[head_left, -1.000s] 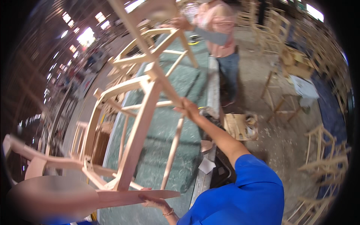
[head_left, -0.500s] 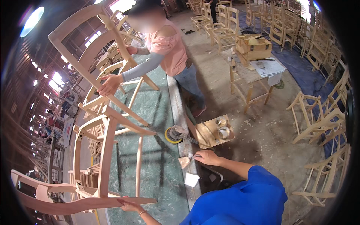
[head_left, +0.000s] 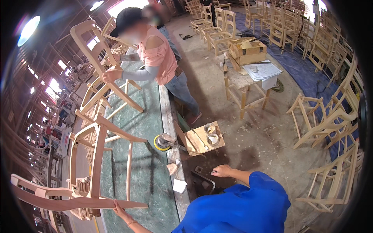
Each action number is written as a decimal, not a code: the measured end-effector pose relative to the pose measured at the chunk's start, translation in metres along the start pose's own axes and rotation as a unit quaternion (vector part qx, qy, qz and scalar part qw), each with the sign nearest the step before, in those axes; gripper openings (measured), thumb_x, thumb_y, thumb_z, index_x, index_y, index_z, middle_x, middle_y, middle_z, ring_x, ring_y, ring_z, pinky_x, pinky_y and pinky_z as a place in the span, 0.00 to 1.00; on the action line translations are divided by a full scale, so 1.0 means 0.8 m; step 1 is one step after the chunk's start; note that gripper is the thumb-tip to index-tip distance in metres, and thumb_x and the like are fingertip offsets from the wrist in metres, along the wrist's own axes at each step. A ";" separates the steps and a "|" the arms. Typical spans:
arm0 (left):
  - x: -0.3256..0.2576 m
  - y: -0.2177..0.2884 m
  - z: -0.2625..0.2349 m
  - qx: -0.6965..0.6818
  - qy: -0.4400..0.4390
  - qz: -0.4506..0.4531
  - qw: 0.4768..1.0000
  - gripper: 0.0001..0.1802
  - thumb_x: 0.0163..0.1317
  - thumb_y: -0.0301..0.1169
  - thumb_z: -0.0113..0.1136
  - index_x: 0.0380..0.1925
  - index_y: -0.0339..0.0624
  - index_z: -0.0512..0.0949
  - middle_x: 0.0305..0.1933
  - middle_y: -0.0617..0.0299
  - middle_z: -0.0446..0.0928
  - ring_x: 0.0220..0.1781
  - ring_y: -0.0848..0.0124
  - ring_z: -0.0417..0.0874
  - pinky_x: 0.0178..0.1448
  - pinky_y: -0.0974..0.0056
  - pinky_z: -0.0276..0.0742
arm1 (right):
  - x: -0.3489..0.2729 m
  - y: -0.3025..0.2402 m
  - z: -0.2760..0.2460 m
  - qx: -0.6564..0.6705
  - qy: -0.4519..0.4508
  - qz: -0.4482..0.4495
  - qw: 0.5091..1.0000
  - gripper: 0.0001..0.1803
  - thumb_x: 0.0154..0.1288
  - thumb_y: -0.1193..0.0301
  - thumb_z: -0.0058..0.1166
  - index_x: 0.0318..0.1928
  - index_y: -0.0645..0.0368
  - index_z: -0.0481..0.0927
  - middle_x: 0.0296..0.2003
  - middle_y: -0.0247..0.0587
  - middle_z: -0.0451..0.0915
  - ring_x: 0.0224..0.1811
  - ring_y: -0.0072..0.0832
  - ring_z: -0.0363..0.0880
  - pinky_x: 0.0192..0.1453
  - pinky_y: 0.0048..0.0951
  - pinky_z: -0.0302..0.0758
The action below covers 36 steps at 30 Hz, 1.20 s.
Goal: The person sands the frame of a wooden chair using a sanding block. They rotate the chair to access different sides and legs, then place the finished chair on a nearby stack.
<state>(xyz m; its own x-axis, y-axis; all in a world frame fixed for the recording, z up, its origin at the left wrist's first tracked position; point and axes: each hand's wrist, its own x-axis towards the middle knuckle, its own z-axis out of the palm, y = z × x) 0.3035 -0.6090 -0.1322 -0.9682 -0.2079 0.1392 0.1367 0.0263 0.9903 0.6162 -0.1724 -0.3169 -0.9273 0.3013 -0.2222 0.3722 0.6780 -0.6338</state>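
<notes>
An unfinished wooden chair (head_left: 99, 167) lies tipped on its side on the green-topped workbench (head_left: 159, 194). My left hand (head_left: 121, 212) is closed on its lower back post, near the tapered end. Beyond the bench's right edge, my right hand (head_left: 222, 171) hangs over the floor side with fingers pinched together. A small dark bit shows at its fingertips, too small to name. On the bench edge lie a tan folded piece (head_left: 171, 168), a white paper piece (head_left: 179, 185) and a round sander (head_left: 162, 142) with a yellow rim.
Across the bench a co-worker in a pink top (head_left: 159, 58) holds another wooden chair (head_left: 97, 58). A wooden board with round tins (head_left: 211, 138) juts beside the bench. A small table (head_left: 243, 73) carries a wooden box and papers. Several chairs stand at right.
My right hand has moved away from the tan piece and the bench edge. The co-worker has shifted their chair, which stands more upright. My left hand stays on the chair post.
</notes>
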 end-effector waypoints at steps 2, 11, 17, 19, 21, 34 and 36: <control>0.002 0.011 0.011 -0.013 -0.020 -0.009 1.000 0.26 0.58 0.46 0.65 0.51 0.44 0.72 0.49 0.63 0.73 0.52 0.70 0.73 0.57 0.60 0.69 | -0.017 0.050 0.009 -0.009 -0.005 0.075 0.997 0.23 0.63 0.47 0.47 0.45 0.50 0.82 0.42 0.48 0.82 0.46 0.45 0.80 0.49 0.45 0.76; -0.011 0.035 0.008 -0.010 -0.033 -0.033 0.999 0.23 0.58 0.45 0.66 0.46 0.46 0.73 0.46 0.67 0.73 0.48 0.74 0.73 0.52 0.64 0.71 | -0.096 0.184 0.037 0.170 0.157 0.500 0.835 0.19 0.59 0.57 0.52 0.36 0.60 0.83 0.26 0.42 0.83 0.22 0.32 0.83 0.30 0.34 0.78; -0.032 0.017 -0.010 0.097 0.078 -0.024 0.992 0.20 0.61 0.47 0.62 0.46 0.47 0.75 0.45 0.66 0.78 0.45 0.77 0.76 0.44 0.71 0.68 | -0.078 0.152 0.053 0.275 0.061 0.456 0.844 0.19 0.62 0.58 0.54 0.47 0.58 0.80 0.28 0.39 0.84 0.22 0.29 0.83 0.20 0.33 0.74; -0.050 0.002 -0.029 0.080 0.035 -0.085 0.993 0.20 0.62 0.47 0.61 0.47 0.47 0.76 0.45 0.65 0.80 0.43 0.76 0.79 0.42 0.72 0.68 | -0.064 0.141 0.060 0.288 0.045 0.437 0.851 0.19 0.62 0.58 0.53 0.49 0.55 0.79 0.28 0.38 0.84 0.21 0.28 0.82 0.20 0.32 0.74; -0.091 -0.025 -0.062 0.079 0.022 -0.137 0.987 0.20 0.63 0.47 0.60 0.47 0.47 0.77 0.45 0.64 0.81 0.41 0.75 0.81 0.41 0.72 0.69 | -0.048 0.119 0.061 0.266 0.007 0.378 0.887 0.17 0.63 0.57 0.52 0.45 0.54 0.80 0.26 0.39 0.83 0.20 0.27 0.81 0.21 0.31 0.74; -0.462 -0.085 -0.269 -0.085 0.525 -0.206 0.821 0.20 0.63 0.45 0.57 0.52 0.48 0.75 0.48 0.65 0.80 0.48 0.71 0.80 0.48 0.63 0.70 | 0.221 -0.052 -0.044 0.250 0.215 -0.047 0.943 0.12 0.69 0.67 0.49 0.42 0.64 0.78 0.25 0.34 0.80 0.23 0.20 0.78 0.26 0.21 0.74; -0.508 -0.084 -0.275 -0.063 0.585 -0.182 0.788 0.22 0.64 0.45 0.56 0.53 0.45 0.73 0.52 0.62 0.78 0.49 0.68 0.79 0.52 0.62 0.69 | 0.268 -0.102 -0.046 0.292 0.204 -0.091 0.930 0.11 0.68 0.68 0.51 0.44 0.63 0.78 0.27 0.34 0.81 0.25 0.19 0.78 0.28 0.20 0.73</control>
<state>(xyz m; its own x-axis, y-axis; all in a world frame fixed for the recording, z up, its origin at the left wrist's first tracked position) 0.7339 -0.7411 -0.2557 -0.1025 -0.9403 -0.3246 -0.0145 -0.3249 0.9456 0.3886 -0.1388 -0.2854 -0.8355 0.5282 0.1517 0.0150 0.2978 -0.9545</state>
